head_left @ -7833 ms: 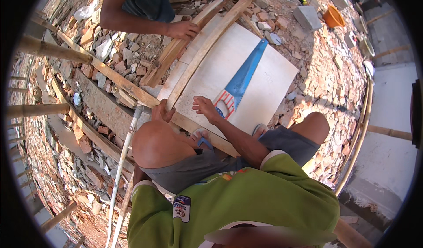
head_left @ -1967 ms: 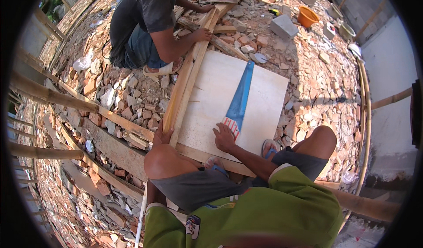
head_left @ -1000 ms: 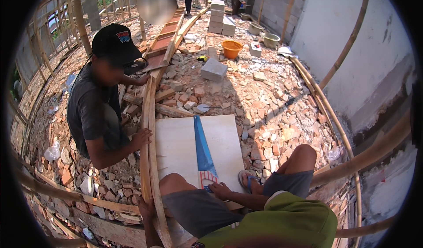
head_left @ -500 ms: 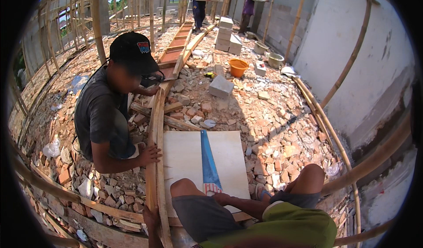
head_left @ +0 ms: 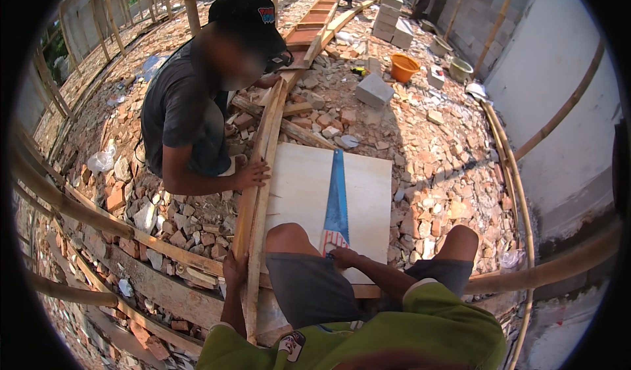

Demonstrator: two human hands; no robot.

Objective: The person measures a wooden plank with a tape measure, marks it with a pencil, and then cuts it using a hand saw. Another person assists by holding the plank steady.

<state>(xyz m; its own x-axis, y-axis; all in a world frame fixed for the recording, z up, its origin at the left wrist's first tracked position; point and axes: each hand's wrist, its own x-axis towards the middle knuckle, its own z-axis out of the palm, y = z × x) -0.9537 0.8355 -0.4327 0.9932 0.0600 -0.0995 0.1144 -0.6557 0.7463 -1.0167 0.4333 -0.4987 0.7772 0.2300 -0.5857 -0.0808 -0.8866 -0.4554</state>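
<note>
My left hand (head_left: 235, 269) is wrapped round the near part of a long wooden plank (head_left: 257, 205) that runs away from me. My right hand (head_left: 343, 258) is closed at the red-and-white handle of a blue handsaw (head_left: 338, 196). The saw's blade points away from me, over a pale flat board (head_left: 371, 222) between my knees and the rubble. Left of the plank, a crouching co-worker in a dark cap and shirt (head_left: 187, 107) rests one hand (head_left: 252, 174) on it. The co-worker's other hand is farther up, near a dark tool (head_left: 279, 61).
Broken brick rubble (head_left: 434, 172) covers the ground. Beyond lie a grey block (head_left: 374, 90), an orange bucket (head_left: 404, 68) and stacked blocks (head_left: 393, 20). Bamboo poles (head_left: 559, 265) cross at right, beside a white wall (head_left: 552, 61). Two people stand far off.
The whole view has shifted, so the scene sits higher and farther right. More of my left forearm and green shirt shows. Both hands keep their holds; the saw stays over the board.
</note>
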